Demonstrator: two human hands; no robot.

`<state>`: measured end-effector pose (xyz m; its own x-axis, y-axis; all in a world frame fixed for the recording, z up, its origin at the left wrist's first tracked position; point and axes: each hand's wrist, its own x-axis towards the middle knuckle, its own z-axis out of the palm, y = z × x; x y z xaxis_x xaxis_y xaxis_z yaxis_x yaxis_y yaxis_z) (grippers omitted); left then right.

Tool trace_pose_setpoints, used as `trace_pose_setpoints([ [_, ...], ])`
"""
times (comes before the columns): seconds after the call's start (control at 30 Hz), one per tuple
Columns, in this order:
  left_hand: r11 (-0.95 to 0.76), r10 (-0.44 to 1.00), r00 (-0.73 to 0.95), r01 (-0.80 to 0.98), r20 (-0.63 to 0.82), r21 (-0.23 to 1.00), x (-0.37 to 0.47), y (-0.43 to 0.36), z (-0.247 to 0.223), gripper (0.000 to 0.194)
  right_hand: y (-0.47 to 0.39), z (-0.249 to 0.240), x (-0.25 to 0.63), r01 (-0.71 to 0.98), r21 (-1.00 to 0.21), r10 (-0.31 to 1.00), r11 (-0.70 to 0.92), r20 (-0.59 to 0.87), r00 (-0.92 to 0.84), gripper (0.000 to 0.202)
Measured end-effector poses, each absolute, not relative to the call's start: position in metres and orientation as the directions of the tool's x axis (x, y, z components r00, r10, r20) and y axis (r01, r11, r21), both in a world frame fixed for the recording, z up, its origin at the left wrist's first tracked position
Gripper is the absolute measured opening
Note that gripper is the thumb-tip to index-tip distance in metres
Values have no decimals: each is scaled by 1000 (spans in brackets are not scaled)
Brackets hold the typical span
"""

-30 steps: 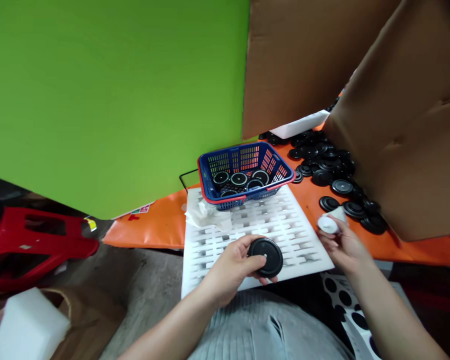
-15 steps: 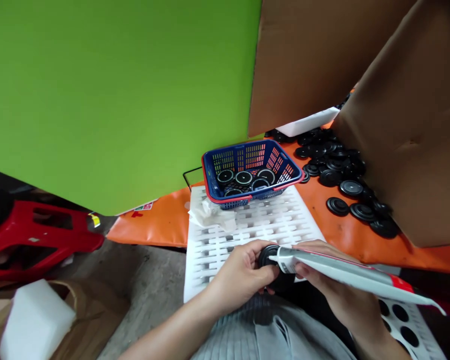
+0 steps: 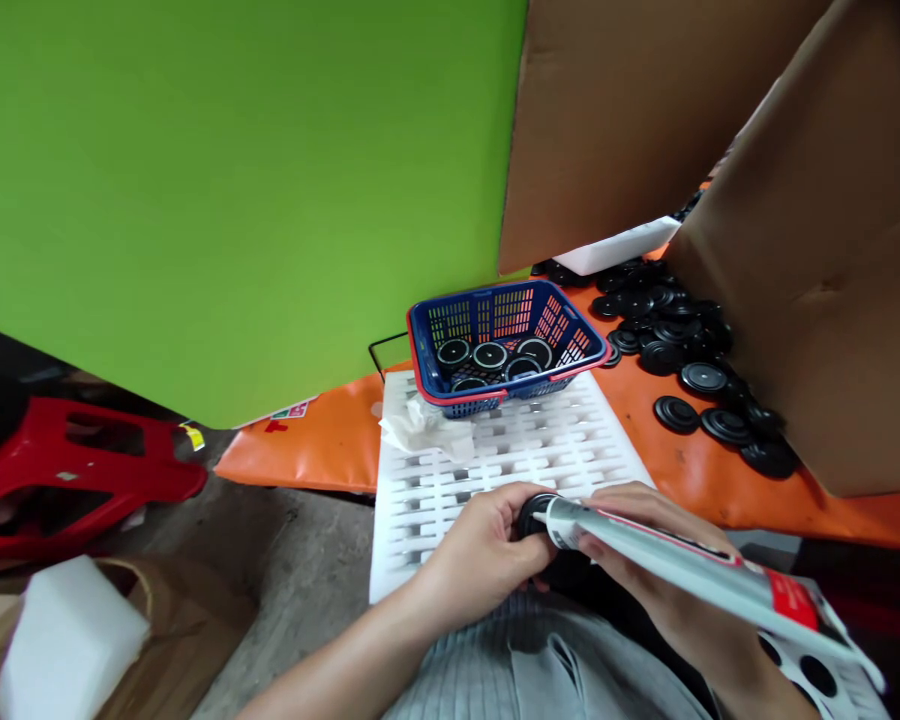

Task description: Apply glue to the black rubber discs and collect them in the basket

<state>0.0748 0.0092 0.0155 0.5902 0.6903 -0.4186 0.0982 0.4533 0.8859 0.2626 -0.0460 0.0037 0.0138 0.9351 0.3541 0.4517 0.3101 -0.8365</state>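
Observation:
My left hand point(image 3: 495, 545) is closed round a black round disc point(image 3: 531, 514) close to my lap, fingers behind it and thumb along its near side. In my right hand point(image 3: 664, 560) is a grey-white glue tube point(image 3: 690, 563) with a red band, its flat end pointing to the lower right. The tube's white nozzle meets or nearly meets the disc's face; contact is hard to make out. Beyond my hands, a blue basket point(image 3: 457, 402) with red handles holds several black discs with pale rings point(image 3: 490, 355).
The basket stands on a white slotted plastic board point(image 3: 495, 470), beside a crumpled white tissue point(image 3: 427, 430). Many black discs point(image 3: 675, 414) lie on the orange surface point(image 3: 630, 440) at right. Cardboard point(image 3: 817, 300) and a green panel point(image 3: 232, 200) rise behind. A red stool point(image 3: 67, 480) is at left.
The glue tube has rolled a little in my right hand, showing more of its red label, and its flat end sits lower. My left hand and the disc stay nearly in place.

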Motion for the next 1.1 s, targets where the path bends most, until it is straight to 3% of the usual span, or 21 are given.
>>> trace_pose_setpoints([
  [0.13,470,684,590,94,-430,878,75,10,18,32,-42,5,265,504,-737,886,451,437,-155,13],
  [0.27,482,669,605,89,-432,872,74,10,21,32,-38,6,267,577,-646,864,501,414,-287,19],
  [0.63,559,619,598,121,-510,820,75,11,22,30,-42,10,262,511,-752,901,417,417,-122,20],
  [1.1,515,667,580,94,-467,852,74,9,13,23,-47,12,259,556,-714,875,425,481,-52,20],
])
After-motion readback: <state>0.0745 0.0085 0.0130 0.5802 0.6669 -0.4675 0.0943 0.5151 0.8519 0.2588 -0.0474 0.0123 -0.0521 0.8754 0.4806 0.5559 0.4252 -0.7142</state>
